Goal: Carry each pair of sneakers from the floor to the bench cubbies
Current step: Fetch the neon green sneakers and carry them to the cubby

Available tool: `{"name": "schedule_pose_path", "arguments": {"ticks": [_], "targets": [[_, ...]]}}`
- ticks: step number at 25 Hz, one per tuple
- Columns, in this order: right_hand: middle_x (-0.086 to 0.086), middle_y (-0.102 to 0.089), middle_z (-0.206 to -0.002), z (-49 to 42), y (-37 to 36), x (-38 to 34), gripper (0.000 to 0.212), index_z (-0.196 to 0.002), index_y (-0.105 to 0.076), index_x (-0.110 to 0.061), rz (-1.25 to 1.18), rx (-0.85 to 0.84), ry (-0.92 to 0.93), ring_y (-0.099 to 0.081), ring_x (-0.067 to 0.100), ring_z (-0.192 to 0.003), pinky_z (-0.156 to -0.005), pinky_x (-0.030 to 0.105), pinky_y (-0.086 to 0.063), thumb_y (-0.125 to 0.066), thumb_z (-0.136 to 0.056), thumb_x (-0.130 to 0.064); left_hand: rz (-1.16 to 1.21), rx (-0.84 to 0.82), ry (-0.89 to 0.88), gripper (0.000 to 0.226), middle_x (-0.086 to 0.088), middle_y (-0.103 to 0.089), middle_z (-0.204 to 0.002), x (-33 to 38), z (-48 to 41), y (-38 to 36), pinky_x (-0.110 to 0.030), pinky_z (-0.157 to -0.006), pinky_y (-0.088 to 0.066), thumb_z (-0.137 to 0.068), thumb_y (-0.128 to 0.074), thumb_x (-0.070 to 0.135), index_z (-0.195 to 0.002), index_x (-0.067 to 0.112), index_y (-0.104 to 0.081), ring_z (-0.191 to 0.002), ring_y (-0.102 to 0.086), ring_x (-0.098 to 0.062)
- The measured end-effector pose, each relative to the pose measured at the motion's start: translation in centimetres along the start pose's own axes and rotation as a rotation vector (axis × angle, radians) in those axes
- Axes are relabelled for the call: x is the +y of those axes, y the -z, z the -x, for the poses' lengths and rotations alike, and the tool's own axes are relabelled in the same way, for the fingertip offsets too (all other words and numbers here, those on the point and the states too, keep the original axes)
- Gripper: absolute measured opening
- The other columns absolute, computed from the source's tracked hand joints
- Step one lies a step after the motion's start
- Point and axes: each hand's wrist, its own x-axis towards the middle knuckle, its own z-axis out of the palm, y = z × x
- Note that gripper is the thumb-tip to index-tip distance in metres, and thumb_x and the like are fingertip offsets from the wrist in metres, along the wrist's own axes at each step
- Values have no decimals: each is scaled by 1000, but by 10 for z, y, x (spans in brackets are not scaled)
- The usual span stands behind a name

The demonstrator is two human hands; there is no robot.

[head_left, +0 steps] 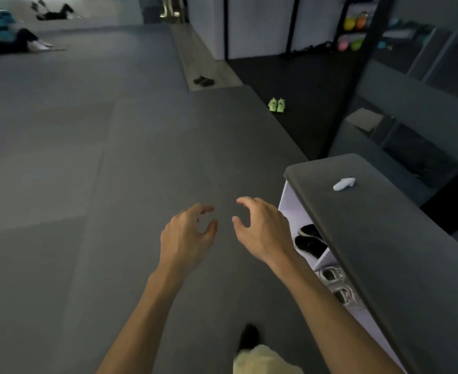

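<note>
Spotter: Where do the person's hands stand?

Coach: Both hold nothing. The left hand [187, 233] and right hand [260, 228] reach out over the mat [141, 157], fingers spread and loosely curled.

Spotter: And the sneakers?

Coach: A black pair [310, 240] and a white pair [338, 286] sit in the cubbies [292, 209] under the bench [370, 225], at the right. A green pair [276, 105] stands on the dark floor [303, 85] well ahead. A dark pair [203, 81] lies farther off on the wood strip [195, 49].

Spotter: What could go wrong?

Coach: Most likely a one-handed grab. Pinching both green shoes together could let one slip on the walk back. The mat's edge may catch a foot. The bench top also overhangs the cubbies, so a hurried shove could jam a shoe against it.
</note>
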Motion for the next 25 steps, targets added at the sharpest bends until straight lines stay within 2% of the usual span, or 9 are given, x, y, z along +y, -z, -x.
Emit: {"name": "schedule_pose_path", "arguments": {"ticks": [5, 11, 19, 25], "targets": [[-3, -62, -127, -206, -49, 46, 42, -131, -56, -22, -54, 10, -43, -57, 19, -116, -93, 35, -48, -60, -92, -35, -38, -45, -24, 29, 20, -67, -115, -18, -218, -51, -32, -79, -51, -89, -63, 43, -118, 39, -64, -102, -63, -6], [0, -63, -123, -468, -60, 70, 41, -129, -58, -21, -36, -19, -39, -58, 21, -115, -93, 38, -48, -62, -90, -33, -7, -24, -15, 31, 19, -68, -115, -7, -470, -79, -30, -77, -50, -89, -64, 43, -119, 39, -64, -102, -64, -7], [-2, -62, -124, -791, -115, 132, 41, -130, -57, -22, 64, 0, -62, -58, 19, -113, -90, 34, -47, -62, -91, -35, 73, -21, -74, 30, 16, -68, -117, -45, -808, -158, -34, -80, -52, -87, -62, 43, -117, 38, -64, -102, -65, -10], [-8, -58, -131, -1015, -129, 178, 43, -134, -54, -26, 85, 23, -235, -56, 14, -118, -90, 33, -46, -60, -93, -38, 23, -163, -154, 32, 13, -69, -116, -35, -1063, -210, -31, -78, -50, -88, -62, 43, -119, 36, -64, -103, -65, -14]]}}
